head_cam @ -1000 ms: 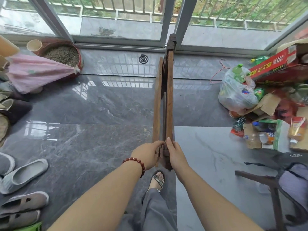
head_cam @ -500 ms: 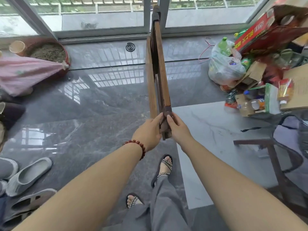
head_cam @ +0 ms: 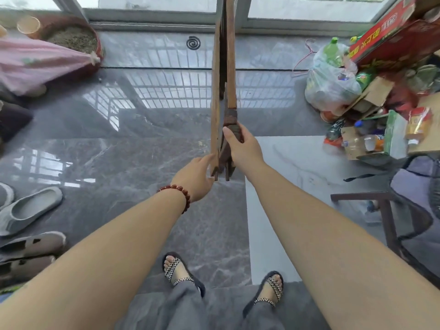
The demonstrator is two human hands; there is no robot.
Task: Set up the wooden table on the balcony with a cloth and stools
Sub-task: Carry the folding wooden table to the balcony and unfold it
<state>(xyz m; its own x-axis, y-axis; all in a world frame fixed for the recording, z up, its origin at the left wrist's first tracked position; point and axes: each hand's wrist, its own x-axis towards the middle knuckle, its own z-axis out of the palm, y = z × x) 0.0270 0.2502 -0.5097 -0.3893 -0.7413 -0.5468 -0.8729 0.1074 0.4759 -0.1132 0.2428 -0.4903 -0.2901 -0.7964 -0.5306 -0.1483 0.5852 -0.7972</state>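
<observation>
The folded wooden table (head_cam: 230, 67) runs off the top edge, hiding fingertips of the left hand (head_cam: 195, 177).

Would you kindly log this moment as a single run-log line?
state: folded wooden table held edge-on, pointing at balcony door | left hand: holds its near end | right hand: grips its dark leg
</observation>
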